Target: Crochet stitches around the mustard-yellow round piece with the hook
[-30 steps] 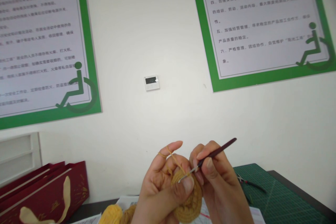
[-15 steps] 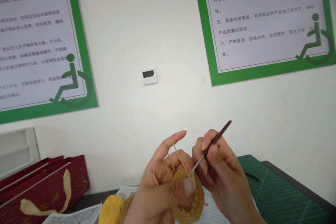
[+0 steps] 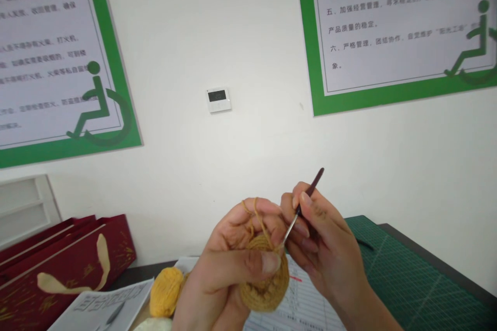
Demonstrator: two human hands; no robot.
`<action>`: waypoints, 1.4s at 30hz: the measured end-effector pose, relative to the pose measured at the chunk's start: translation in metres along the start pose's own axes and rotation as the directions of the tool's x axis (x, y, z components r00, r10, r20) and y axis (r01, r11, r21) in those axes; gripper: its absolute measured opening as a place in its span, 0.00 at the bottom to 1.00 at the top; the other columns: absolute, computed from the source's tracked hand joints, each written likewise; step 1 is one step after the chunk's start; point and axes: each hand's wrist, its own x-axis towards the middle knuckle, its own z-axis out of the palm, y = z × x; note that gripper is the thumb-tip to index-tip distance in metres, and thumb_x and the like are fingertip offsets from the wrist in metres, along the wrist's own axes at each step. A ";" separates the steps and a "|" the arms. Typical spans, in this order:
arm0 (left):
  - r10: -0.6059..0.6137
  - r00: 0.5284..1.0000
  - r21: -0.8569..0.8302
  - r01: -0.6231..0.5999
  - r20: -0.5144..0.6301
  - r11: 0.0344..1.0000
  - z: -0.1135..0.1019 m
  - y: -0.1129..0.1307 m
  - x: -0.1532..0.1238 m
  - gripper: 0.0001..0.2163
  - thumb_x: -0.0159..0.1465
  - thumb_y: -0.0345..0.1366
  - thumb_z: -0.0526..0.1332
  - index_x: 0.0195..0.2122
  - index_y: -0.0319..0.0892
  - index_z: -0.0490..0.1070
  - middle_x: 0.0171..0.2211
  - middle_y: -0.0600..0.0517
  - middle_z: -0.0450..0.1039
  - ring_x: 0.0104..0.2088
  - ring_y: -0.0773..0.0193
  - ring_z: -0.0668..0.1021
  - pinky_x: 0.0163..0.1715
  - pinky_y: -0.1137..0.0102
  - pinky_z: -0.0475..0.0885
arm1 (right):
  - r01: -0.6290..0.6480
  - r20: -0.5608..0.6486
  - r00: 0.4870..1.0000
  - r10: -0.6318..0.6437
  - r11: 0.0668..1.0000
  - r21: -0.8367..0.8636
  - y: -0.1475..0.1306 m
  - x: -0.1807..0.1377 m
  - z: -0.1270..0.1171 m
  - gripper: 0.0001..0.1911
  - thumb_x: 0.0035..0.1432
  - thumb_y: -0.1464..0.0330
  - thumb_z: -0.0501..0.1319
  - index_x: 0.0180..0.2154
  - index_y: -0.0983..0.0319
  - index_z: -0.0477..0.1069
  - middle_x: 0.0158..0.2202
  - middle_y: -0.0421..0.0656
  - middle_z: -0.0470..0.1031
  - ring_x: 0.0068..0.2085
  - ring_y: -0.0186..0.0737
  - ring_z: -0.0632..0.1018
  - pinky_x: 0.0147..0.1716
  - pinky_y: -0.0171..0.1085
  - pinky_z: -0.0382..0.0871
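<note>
My left hand (image 3: 236,253) pinches a round, tan crochet piece (image 3: 266,289) with its thumb laid across the front. A strand of tan yarn (image 3: 261,223) loops over the left index finger and runs down to the edge of the piece. Between the thumb and fingers of my right hand (image 3: 318,227) is a crochet hook (image 3: 309,191) with a dark handle and a metal shaft. The hook's tip meets the upper edge of the piece beside my left thumb; the exact stitch is hidden. Left of my left hand lies a yellow yarn ball (image 3: 166,292).
Printed papers (image 3: 295,300) lie under my hands, and a booklet (image 3: 104,305) at the left. Dark red gift bags (image 3: 77,264) stand at far left. A green cutting mat (image 3: 396,269) covers the right side. Behind is a white wall with a thermostat (image 3: 218,100) and green-framed posters.
My left index finger has curled down from its raised position, the yarn still around it. Both hands, the piece and the hook have shifted slightly left. The camera view has tilted down a little.
</note>
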 end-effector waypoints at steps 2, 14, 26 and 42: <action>0.049 0.998 0.064 -0.048 -0.027 0.997 0.005 -0.003 -0.002 0.14 0.54 0.21 0.67 0.39 0.42 0.81 0.31 0.51 0.75 0.30 0.67 0.76 0.32 0.74 0.74 | -0.059 -0.044 0.997 0.059 0.998 0.013 0.001 0.000 0.000 0.16 0.70 0.65 0.57 0.28 0.61 0.66 0.21 0.31 0.60 0.17 0.24 0.50 0.12 0.22 0.49; 0.309 0.937 0.327 -0.244 -0.162 0.913 -0.002 -0.007 0.001 0.12 0.59 0.27 0.71 0.44 0.46 0.79 0.39 0.50 0.78 0.36 0.66 0.78 0.36 0.75 0.73 | 0.294 0.148 0.955 -0.256 0.879 -0.375 0.010 0.002 -0.008 0.02 0.67 0.68 0.65 0.38 0.57 0.75 0.41 0.40 0.81 0.45 0.36 0.79 0.47 0.37 0.73; 0.333 0.930 0.289 -0.280 -0.154 0.915 -0.027 0.002 -0.016 0.13 0.59 0.25 0.69 0.45 0.42 0.77 0.32 0.54 0.76 0.31 0.67 0.78 0.31 0.74 0.72 | 0.302 0.077 0.935 -0.346 0.664 -0.684 0.033 -0.012 0.019 0.05 0.66 0.71 0.65 0.37 0.55 0.74 0.34 0.37 0.78 0.37 0.36 0.79 0.33 0.37 0.71; 0.332 0.924 0.421 -0.227 -0.193 0.878 -0.040 -0.002 -0.005 0.15 0.62 0.22 0.64 0.48 0.42 0.75 0.35 0.52 0.75 0.35 0.65 0.78 0.34 0.72 0.73 | 0.225 -0.010 0.960 -0.281 0.790 -0.571 0.049 0.007 -0.004 0.08 0.68 0.68 0.63 0.33 0.55 0.68 0.33 0.36 0.79 0.29 0.34 0.73 0.28 0.37 0.66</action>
